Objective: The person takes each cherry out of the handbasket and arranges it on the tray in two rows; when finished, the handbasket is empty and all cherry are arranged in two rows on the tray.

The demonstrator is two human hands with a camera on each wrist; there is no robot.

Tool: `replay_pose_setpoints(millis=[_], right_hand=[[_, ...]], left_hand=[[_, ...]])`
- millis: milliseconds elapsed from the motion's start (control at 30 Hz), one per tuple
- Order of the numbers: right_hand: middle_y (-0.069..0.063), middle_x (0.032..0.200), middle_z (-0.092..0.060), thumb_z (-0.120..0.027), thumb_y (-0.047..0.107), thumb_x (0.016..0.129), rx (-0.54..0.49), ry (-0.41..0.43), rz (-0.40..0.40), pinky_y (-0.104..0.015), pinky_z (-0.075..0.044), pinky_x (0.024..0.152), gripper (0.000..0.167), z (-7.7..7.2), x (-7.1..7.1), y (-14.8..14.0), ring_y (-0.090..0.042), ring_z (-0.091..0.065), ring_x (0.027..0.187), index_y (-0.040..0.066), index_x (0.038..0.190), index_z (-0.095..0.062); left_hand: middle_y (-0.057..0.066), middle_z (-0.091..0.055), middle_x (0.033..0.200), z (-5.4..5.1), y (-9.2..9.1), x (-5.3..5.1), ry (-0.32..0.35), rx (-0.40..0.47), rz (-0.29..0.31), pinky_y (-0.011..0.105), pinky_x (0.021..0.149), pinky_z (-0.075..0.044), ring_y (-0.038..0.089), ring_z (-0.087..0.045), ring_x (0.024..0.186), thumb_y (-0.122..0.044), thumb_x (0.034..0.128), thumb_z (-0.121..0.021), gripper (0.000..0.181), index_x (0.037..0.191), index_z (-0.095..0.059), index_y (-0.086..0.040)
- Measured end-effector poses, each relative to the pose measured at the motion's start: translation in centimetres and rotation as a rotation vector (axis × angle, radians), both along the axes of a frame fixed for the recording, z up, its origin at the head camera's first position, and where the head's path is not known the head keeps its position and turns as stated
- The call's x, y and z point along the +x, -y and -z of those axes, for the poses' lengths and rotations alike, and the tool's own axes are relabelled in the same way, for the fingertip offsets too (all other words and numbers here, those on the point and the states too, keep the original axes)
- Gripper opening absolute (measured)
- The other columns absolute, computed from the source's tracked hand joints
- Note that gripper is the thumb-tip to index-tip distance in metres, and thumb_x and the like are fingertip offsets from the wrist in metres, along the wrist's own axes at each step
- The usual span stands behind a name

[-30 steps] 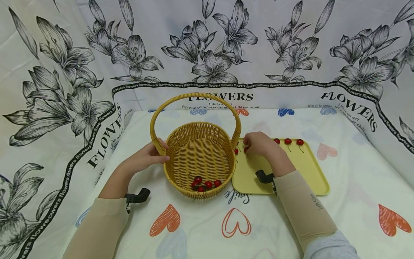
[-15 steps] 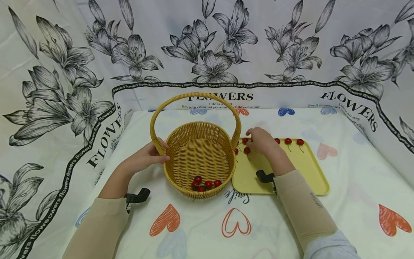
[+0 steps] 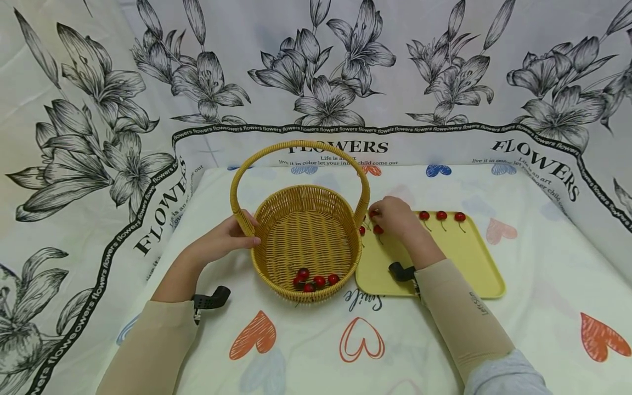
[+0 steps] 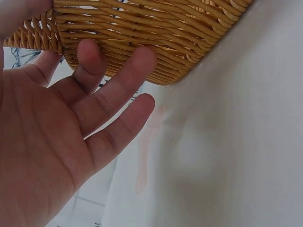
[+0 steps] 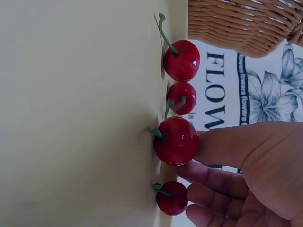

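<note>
A yellow woven basket (image 3: 306,236) with a tall arched handle holds several red cherries (image 3: 319,281) near its front wall. My left hand (image 3: 224,238) grips the basket's left side at the foot of the handle. In the left wrist view several fingers (image 4: 116,125) of that hand extend loosely below the weave. Over the left back edge of the yellow tray (image 3: 434,269), my right hand (image 3: 397,219) pinches a cherry (image 3: 373,213), which its fingertips partly cover. In the right wrist view, a nearer cherry (image 5: 176,141) hides the thumb and finger tips.
Three cherries (image 3: 441,215) line the tray's back right edge, stems toward me. Another cherry (image 3: 362,231) lies at the tray's left side, close to the basket. A white cloth with printed hearts (image 3: 362,340) covers the table; a flowered curtain (image 3: 326,66) stands behind.
My right hand has shifted from the front-row cherry, backed off with parted fingers, then come down on the cherry behind it. The left hand and the basket have stayed put.
</note>
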State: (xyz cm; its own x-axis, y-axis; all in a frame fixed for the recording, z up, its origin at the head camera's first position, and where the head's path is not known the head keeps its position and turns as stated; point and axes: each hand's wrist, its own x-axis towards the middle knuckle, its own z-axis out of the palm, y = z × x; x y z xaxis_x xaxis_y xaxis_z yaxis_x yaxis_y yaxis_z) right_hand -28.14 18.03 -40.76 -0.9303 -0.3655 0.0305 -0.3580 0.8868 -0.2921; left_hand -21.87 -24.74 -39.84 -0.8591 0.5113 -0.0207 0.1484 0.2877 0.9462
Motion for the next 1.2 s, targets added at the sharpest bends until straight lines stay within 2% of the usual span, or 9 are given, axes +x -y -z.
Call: replay_pose_setpoints(millis=[200,400,467,600,700,900,1067,1200], right_hand=[[-0.015,0.100,-0.068,-0.063,0.001,0.097,0.016,-0.009,0.005,-0.045,-0.050,0.089,0.021,0.1,-0.2,0.1,-0.030,-0.059,0.094,0.005,0.112,-0.077],[-0.019,0.108,-0.071,-0.065,0.000,0.096,0.010,-0.061,-0.025,-0.049,-0.051,0.093,0.025,-0.4,0.0,0.0,-0.037,-0.064,0.103,0.001,0.119,-0.074],[-0.019,0.109,-0.071,-0.068,0.001,0.095,-0.011,-0.104,-0.066,-0.050,-0.049,0.094,0.024,-0.5,0.1,0.1,-0.038,-0.064,0.101,0.001,0.117,-0.075],[-0.015,0.099,-0.072,-0.070,-0.001,0.092,-0.046,-0.187,-0.201,-0.049,-0.045,0.092,0.017,-0.5,0.3,0.4,-0.033,-0.062,0.088,0.004,0.106,-0.077],[-0.010,0.092,-0.072,-0.072,0.001,0.093,-0.057,-0.206,-0.249,-0.047,-0.044,0.088,0.013,-0.2,0.4,0.8,-0.028,-0.060,0.082,0.007,0.102,-0.079],[-0.002,0.087,-0.073,-0.077,0.016,0.094,-0.052,-0.184,-0.193,-0.043,-0.045,0.084,0.009,0.2,0.6,1.2,-0.024,-0.058,0.079,0.014,0.101,-0.081],[0.000,0.073,-0.066,-0.077,0.021,0.094,-0.053,-0.178,-0.146,-0.042,-0.047,0.079,0.007,0.5,0.2,1.2,-0.024,-0.057,0.073,0.014,0.096,-0.080],[-0.002,0.068,-0.062,-0.075,0.024,0.096,-0.049,-0.176,-0.097,-0.042,-0.046,0.074,0.014,0.8,-0.1,1.3,-0.026,-0.055,0.069,0.012,0.090,-0.077]], left_hand=[[0.017,-0.057,0.109,0.0,-0.1,0.1,0.009,-0.017,-0.020,0.032,0.085,-0.051,0.022,-0.059,0.099,-0.005,0.0948,-0.071,0.038,0.121,-0.046,0.005],[0.016,-0.058,0.107,0.0,0.0,0.2,0.012,-0.022,-0.022,0.032,0.085,-0.051,0.022,-0.059,0.098,-0.006,0.0950,-0.071,0.038,0.121,-0.045,0.005],[0.016,-0.058,0.107,0.0,0.0,0.1,0.013,-0.021,-0.020,0.033,0.085,-0.051,0.022,-0.059,0.098,-0.006,0.0951,-0.071,0.038,0.121,-0.045,0.005],[0.016,-0.058,0.108,0.1,0.1,0.1,0.007,-0.017,-0.017,0.032,0.085,-0.051,0.022,-0.059,0.099,-0.005,0.0952,-0.071,0.038,0.121,-0.045,0.005],[0.017,-0.058,0.108,0.1,0.0,0.0,0.000,-0.015,-0.016,0.032,0.085,-0.051,0.022,-0.058,0.099,-0.005,0.0951,-0.071,0.037,0.121,-0.046,0.005],[0.019,-0.058,0.110,0.0,0.0,0.0,0.005,-0.016,-0.014,0.032,0.086,-0.051,0.022,-0.059,0.100,-0.005,0.0954,-0.071,0.038,0.121,-0.046,0.005],[0.019,-0.057,0.110,0.1,0.0,0.0,0.005,-0.010,-0.009,0.031,0.086,-0.051,0.022,-0.058,0.101,-0.004,0.0953,-0.070,0.038,0.122,-0.045,0.005],[0.020,-0.057,0.111,0.1,0.1,0.0,0.003,-0.004,-0.005,0.031,0.087,-0.050,0.022,-0.058,0.102,-0.004,0.0956,-0.070,0.037,0.122,-0.045,0.006]])
